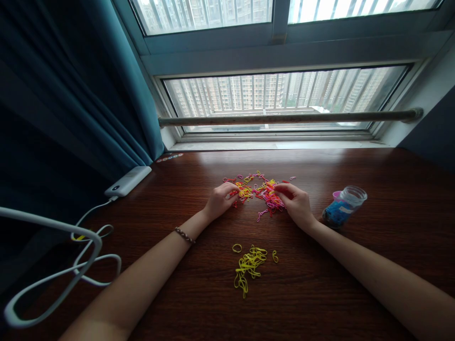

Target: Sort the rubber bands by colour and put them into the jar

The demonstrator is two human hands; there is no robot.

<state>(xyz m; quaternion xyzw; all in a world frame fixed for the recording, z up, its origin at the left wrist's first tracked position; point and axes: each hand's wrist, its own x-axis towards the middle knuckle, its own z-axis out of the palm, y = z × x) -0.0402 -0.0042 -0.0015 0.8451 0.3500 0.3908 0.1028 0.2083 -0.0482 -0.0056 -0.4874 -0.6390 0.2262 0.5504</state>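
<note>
A loose pile of pink, red, orange and yellow rubber bands (270, 198) lies on the dark wooden table. At its left side, my left hand (221, 201) has its fingers closed on rubber bands, with yellow ones at the fingertips. My right hand (296, 206) reaches into the pile's right side, thumb and forefinger pinched on rubber bands there; the exact strands are hard to make out. Nearer to me, between my forearms, sits a separate heap of yellow rubber bands (250, 261), with two single yellow bands beside it.
Beyond my right wrist stands a clear jar (343, 207) with blue on it and a pink piece behind. A white power bank (128, 181) with a cable lies at the left by the blue curtain (117, 94). A metal rail (291, 118) crosses the window behind the table.
</note>
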